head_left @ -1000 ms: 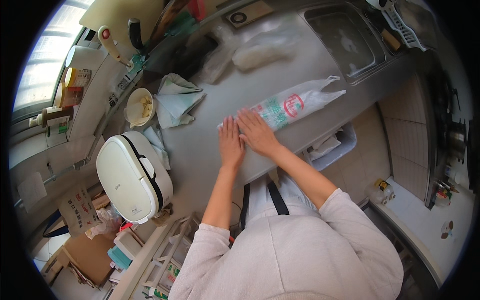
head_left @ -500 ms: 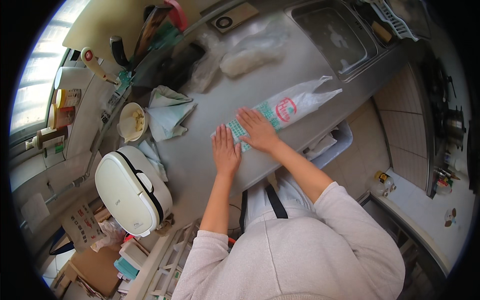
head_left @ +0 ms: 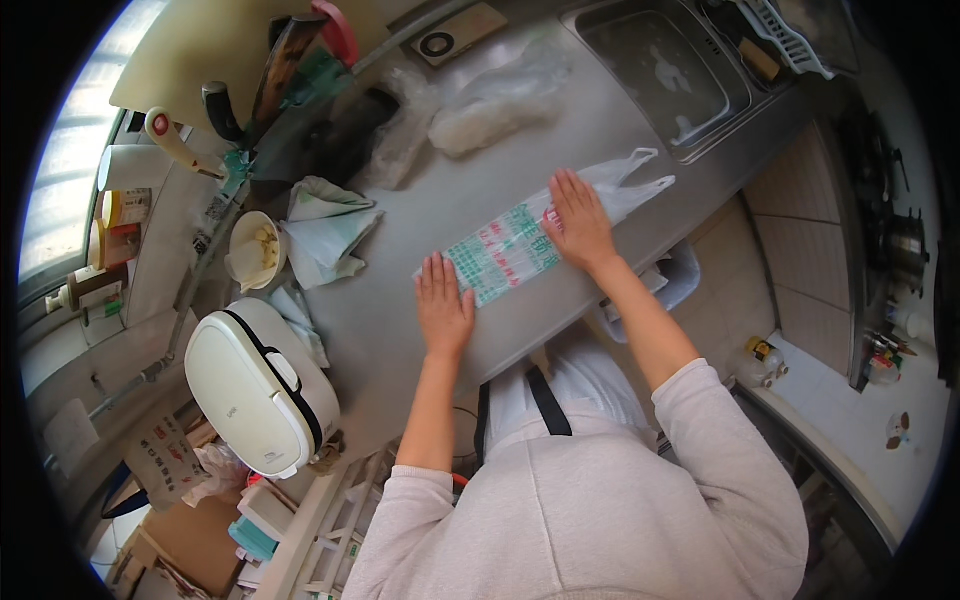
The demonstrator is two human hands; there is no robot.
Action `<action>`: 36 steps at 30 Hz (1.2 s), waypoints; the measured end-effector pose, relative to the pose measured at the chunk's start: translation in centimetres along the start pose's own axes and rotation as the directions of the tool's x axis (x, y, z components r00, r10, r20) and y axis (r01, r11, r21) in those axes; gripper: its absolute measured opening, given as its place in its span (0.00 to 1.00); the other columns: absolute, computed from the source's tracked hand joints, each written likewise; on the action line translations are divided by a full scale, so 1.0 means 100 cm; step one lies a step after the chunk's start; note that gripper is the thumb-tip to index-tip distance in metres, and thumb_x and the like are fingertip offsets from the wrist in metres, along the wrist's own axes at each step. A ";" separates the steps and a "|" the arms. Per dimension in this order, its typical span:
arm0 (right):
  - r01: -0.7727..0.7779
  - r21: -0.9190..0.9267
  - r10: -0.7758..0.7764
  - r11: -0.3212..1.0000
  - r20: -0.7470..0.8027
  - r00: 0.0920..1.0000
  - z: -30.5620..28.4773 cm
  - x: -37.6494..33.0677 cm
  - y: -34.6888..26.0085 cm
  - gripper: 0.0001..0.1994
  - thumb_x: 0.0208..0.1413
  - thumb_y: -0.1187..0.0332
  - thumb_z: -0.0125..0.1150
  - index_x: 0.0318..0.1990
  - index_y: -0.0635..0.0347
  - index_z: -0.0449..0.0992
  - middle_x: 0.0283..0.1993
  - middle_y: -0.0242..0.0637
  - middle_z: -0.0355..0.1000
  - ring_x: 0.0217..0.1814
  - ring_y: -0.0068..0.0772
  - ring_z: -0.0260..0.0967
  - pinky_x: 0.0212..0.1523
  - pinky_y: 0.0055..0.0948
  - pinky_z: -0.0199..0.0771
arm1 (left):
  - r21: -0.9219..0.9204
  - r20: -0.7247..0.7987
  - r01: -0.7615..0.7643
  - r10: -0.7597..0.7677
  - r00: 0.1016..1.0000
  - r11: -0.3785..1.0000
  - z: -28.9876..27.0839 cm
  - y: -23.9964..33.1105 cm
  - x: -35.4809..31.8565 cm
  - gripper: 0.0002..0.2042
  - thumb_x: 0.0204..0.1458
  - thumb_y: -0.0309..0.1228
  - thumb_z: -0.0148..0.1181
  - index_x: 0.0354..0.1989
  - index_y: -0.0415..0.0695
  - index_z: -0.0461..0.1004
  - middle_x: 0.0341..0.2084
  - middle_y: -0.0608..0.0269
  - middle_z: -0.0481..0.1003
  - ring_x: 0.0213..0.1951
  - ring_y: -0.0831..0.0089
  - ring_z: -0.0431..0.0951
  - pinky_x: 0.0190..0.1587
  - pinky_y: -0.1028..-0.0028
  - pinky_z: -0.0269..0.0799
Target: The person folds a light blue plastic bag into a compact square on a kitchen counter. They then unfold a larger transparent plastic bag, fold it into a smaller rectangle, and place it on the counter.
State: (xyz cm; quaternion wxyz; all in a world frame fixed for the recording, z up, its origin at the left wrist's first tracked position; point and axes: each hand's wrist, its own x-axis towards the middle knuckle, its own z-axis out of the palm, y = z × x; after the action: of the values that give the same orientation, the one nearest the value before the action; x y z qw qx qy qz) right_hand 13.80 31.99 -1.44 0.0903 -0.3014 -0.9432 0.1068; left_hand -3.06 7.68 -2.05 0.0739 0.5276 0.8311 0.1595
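A white plastic carrier bag (head_left: 505,252) with green and red print lies flat, folded into a long strip, on the steel countertop (head_left: 420,215). Its two loop handles point to the far right, toward the sink. My left hand (head_left: 444,308) rests flat on the bag's near-left end, fingers stretched out. Farther along, my right hand (head_left: 584,222) presses flat on the bag close to the handles, covering part of the red print. Neither hand grips anything.
A steel sink (head_left: 655,70) is set in at the far right. Crumpled clear bags (head_left: 500,115) lie at the back. On the left are a folded cloth-like sheet (head_left: 330,240), a bowl (head_left: 258,250) with pale pieces, and a white rice cooker (head_left: 255,390). A bin (head_left: 680,280) stands below the front edge.
My right hand has slid along the bag to the right, toward its handles, uncovering the green and red print. My left hand stays at the left end.
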 end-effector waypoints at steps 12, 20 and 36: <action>-0.162 -0.100 0.153 0.982 -0.095 0.984 -0.009 -0.004 0.082 0.35 0.60 0.52 0.50 0.69 0.63 0.50 0.74 0.44 0.44 0.77 0.42 0.38 0.74 0.42 0.36 | 0.013 0.012 0.011 -0.011 1.000 1.000 -0.008 0.004 0.000 0.29 0.59 0.40 0.47 0.66 0.37 0.57 0.68 0.51 0.54 0.70 0.54 0.49 0.70 0.54 0.42; 0.080 0.013 -0.080 0.997 0.027 0.996 -0.008 0.000 -0.031 0.36 0.58 0.55 0.54 0.68 0.67 0.51 0.73 0.50 0.45 0.77 0.46 0.38 0.74 0.46 0.35 | -0.006 -0.066 0.023 -0.024 0.998 1.000 -0.011 0.002 -0.001 0.27 0.58 0.36 0.48 0.66 0.39 0.57 0.67 0.51 0.55 0.70 0.57 0.51 0.70 0.54 0.42; 0.257 0.129 -0.265 0.958 0.047 0.963 0.026 -0.001 -0.085 0.32 0.59 0.53 0.51 0.66 0.62 0.58 0.72 0.43 0.51 0.75 0.40 0.44 0.73 0.40 0.39 | -0.001 -0.028 0.033 -0.033 0.999 0.999 0.000 0.009 0.002 0.29 0.56 0.42 0.51 0.65 0.44 0.61 0.69 0.57 0.53 0.70 0.52 0.47 0.69 0.49 0.39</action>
State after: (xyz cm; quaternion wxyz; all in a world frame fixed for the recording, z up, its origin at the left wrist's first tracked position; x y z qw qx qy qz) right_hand 8.59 24.84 -1.78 0.0916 -0.1646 -0.9688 0.1608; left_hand -2.38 8.25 -1.69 0.0648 0.5115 0.8406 0.1659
